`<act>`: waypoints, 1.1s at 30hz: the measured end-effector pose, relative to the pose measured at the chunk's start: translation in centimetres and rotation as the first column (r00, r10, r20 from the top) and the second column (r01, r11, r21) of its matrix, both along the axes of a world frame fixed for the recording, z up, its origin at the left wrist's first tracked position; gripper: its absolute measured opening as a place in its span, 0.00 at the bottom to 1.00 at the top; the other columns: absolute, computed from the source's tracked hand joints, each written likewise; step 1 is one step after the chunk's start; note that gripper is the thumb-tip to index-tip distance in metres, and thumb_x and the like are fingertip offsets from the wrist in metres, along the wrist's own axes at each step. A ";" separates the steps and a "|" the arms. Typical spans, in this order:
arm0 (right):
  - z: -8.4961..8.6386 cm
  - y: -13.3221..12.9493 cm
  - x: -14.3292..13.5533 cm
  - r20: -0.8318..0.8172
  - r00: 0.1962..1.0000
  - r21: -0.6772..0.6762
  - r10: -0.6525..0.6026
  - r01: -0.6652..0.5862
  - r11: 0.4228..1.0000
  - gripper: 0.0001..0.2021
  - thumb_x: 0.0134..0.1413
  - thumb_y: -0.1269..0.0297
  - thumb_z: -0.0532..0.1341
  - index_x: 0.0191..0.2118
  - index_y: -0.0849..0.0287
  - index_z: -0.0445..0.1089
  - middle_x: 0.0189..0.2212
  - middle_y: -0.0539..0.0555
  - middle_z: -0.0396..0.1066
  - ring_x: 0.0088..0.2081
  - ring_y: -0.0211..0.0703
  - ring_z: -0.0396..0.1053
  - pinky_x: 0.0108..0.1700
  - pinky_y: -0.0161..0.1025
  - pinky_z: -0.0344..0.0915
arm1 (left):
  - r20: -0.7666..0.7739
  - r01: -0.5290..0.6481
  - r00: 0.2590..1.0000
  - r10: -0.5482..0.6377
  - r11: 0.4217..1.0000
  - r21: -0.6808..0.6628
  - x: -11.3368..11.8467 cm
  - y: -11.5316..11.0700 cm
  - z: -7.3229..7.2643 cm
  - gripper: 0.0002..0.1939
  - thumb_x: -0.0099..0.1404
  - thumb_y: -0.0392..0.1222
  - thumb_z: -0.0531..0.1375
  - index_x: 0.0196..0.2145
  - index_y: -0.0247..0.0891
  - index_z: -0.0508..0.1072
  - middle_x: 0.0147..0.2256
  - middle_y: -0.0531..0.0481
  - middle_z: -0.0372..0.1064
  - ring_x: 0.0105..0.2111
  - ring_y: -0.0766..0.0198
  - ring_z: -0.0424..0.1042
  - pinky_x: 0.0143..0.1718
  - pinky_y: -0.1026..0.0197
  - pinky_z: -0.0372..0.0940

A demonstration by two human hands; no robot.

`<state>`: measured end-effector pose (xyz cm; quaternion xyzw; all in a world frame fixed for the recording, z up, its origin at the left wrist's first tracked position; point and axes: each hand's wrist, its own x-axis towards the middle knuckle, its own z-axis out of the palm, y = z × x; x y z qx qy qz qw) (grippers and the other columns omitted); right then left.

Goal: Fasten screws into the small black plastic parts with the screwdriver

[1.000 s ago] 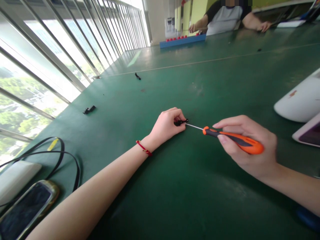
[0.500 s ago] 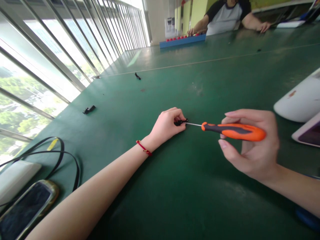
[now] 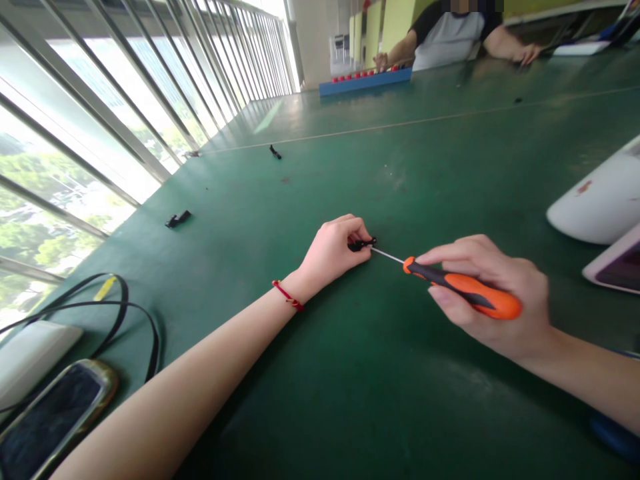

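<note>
1. Pinching the small black part (image 3: 358, 246) near frame centre, the left hand (image 3: 331, 249) is gripping something probably light and stiff.
2. At centre right, the half-curled right hand (image 3: 531, 300) is holding the screwdriver (image 3: 463, 287); its thick handle (image 3: 487, 297) is likely gripping best.

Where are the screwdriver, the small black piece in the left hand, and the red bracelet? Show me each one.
Screwdriver (image 3: 461, 285): head camera view, on its handle.
Small black piece (image 3: 357, 246): head camera view, on its dark body.
Red bracelet (image 3: 285, 294): head camera view, on its cord.
</note>
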<state>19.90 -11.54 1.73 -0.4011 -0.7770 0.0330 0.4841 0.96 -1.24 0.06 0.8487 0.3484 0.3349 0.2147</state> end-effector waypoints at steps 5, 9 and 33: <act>-0.3 -0.1 0.0 -0.074 0.997 0.057 -0.035 0.040 0.998 0.22 0.43 0.71 0.63 0.48 0.53 0.64 0.33 0.52 0.68 0.31 0.41 0.68 0.33 0.41 0.68 | 0.011 -0.007 1.000 0.007 1.000 -0.004 0.0 0.0 0.0 0.04 0.50 0.29 0.59 0.26 0.34 0.71 0.29 0.51 0.69 0.28 0.69 0.67 0.31 0.67 0.64; -0.2 0.1 0.2 -0.087 0.996 0.022 0.030 -0.028 0.999 0.23 0.45 0.65 0.62 0.50 0.55 0.62 0.28 0.51 0.65 0.28 0.41 0.66 0.32 0.44 0.66 | 0.001 -0.008 1.000 0.008 1.000 -0.003 0.0 -0.1 0.1 0.04 0.50 0.29 0.59 0.26 0.34 0.71 0.29 0.51 0.69 0.27 0.69 0.67 0.31 0.66 0.64; 0.1 0.0 0.0 0.030 0.998 0.011 -0.049 0.048 0.999 0.15 0.48 0.65 0.61 0.45 0.52 0.65 0.20 0.46 0.64 0.21 0.36 0.61 0.29 0.42 0.64 | -0.008 -0.003 1.000 0.003 1.000 -0.006 0.0 0.0 0.1 0.04 0.50 0.30 0.59 0.26 0.34 0.70 0.30 0.51 0.69 0.28 0.69 0.67 0.31 0.66 0.65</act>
